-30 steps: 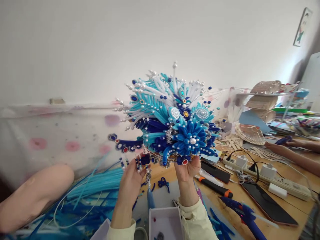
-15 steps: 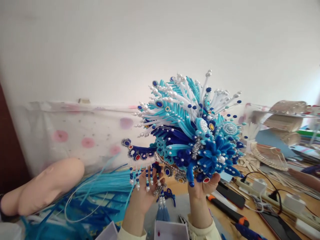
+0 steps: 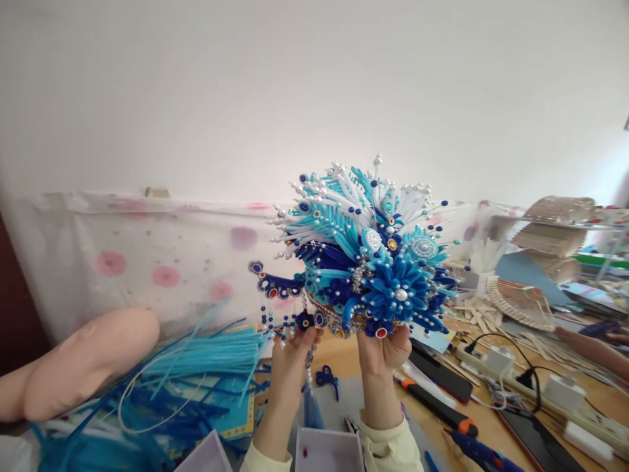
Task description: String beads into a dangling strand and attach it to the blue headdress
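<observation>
Both hands hold up a blue and white headdress, thick with fuzzy flowers, feather-like sprays, pearls and set stones. My left hand grips its lower left edge, fingers closed by a dark blue flower ornament. Bead strands hang from the band that juts out left, and a pale blue tassel dangles below that hand. My right hand supports the underside below the large blue flower, its fingers partly hidden by the headdress. A small dark blue looped ornament lies on the table beneath.
Blue chenille stems are heaped at left beside a flesh-coloured mannequin form. Below stand a white tray and pliers. At right lie an orange-black tool, phones, a power strip and a fan-shaped frame. Another person's arm reaches in.
The headdress has turned slightly and moved a little away, its right side shifting left and its top lower. Both hands still hold it; the tassel now hangs straighter.
</observation>
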The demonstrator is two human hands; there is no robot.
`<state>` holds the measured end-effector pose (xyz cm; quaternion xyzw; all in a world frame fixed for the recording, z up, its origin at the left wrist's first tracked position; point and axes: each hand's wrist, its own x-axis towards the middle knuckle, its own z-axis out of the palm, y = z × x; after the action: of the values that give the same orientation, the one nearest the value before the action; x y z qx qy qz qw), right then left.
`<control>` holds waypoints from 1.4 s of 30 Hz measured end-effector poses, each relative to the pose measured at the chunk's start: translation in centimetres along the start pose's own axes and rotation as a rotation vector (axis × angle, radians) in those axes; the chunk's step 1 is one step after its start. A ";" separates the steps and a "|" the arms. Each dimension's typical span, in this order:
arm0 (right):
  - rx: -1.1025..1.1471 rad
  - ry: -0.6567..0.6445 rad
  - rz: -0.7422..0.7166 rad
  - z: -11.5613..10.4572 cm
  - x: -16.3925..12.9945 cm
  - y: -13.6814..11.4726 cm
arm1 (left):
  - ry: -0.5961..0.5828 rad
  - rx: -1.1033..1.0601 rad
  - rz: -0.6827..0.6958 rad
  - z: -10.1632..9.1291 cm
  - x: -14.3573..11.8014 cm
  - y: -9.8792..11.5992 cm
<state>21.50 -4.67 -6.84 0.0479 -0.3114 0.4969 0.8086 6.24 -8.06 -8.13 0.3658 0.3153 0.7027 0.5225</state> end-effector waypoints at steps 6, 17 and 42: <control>0.034 -0.025 0.025 0.0 1.3 0.9 | -0.088 0.114 -0.021 -0.9 0.0 -0.4; 0.088 -0.091 0.110 3.8 7.4 0.8 | -0.217 0.373 -0.131 -4.5 -1.1 0.2; 0.088 -0.220 0.406 4.7 1.5 2.4 | -0.279 -0.631 -0.167 4.4 2.9 4.7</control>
<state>17.84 -4.13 -2.77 0.0734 -0.3790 0.6542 0.6504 7.07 -6.19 -1.40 0.2520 0.0372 0.6636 0.7034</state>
